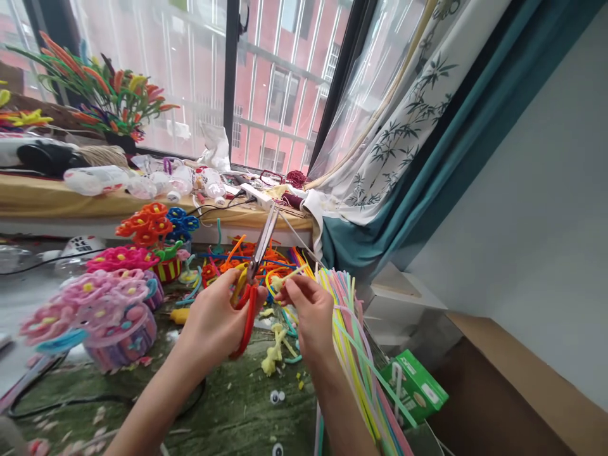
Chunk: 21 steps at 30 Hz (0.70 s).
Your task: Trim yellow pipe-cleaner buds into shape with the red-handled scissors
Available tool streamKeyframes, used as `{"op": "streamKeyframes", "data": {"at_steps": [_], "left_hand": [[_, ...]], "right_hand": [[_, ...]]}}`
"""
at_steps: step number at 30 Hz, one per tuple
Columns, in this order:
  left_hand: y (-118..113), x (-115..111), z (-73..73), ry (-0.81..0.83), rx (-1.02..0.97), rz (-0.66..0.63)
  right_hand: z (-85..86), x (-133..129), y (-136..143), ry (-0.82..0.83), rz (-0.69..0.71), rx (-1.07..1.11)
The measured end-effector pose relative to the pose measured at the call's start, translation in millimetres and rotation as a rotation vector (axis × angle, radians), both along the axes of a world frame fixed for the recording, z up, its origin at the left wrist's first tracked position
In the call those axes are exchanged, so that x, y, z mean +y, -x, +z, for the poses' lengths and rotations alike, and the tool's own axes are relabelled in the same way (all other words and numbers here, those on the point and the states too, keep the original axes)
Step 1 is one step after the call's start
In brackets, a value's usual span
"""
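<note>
Item one: scissors (250, 282), red and yellow handled. The left hand (216, 316) is wrapping its grip around the handles, and the blades are pointing up and away toward the window. I am not able to tell whether the blades are quite together.

Item two: a pale yellow fuzzy piece (277, 283) with a thin stem. The right hand (311, 310) is pinching it between thumb and fingers, just beside the scissors and above the desk (228, 408). It is looking very light, soft at the tuft and springy along the stem, likely to crush or bend; the stem's base is offering the safest hold. The scissors are seeming heavier, stiff and smooth, best taken by the handles.

Item three: similar yellow pieces (272, 354), lying below, between the hands.

Item four: a bundle of pastel fuzzy stems (354, 361), running along the right forearm.

Item five: a pot of pink flowers (118, 342), standing well left.
</note>
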State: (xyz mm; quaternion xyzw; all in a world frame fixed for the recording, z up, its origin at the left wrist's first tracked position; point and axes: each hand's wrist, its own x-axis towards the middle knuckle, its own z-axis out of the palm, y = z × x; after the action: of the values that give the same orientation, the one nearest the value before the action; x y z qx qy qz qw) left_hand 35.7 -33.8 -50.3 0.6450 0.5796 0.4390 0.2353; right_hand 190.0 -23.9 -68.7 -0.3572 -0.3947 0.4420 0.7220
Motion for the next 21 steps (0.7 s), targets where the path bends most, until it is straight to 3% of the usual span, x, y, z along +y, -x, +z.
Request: {"op": "streamKeyframes", "data": {"at_steps": [4,9,12,17,21], "left_hand": [[1.4,-18.2,-2.3,0.069,0.155,0.053],[7.9,-38.6,-9.7,0.136,0.322,0.073],[20.4,-41.5,-28.2,0.160,0.507,0.014],[44.8,-43.9,-68.2,-0.034,0.685,0.054],[44.0,-55.0,-77.0,-0.167,0.803,0.090]], "right_hand": [[-35.6,-8.9,6.7,0.027,-0.048,0.041],[-48.5,-16.3,12.2,0.035,0.005,0.048],[-50.4,-20.6,13.1,0.030,0.021,0.046],[-54.8,-28.0,7.4,-0.024,0.003,-0.050],[-59.1,-33.9,3.5,-0.030,-0.065,-0.102]]}}
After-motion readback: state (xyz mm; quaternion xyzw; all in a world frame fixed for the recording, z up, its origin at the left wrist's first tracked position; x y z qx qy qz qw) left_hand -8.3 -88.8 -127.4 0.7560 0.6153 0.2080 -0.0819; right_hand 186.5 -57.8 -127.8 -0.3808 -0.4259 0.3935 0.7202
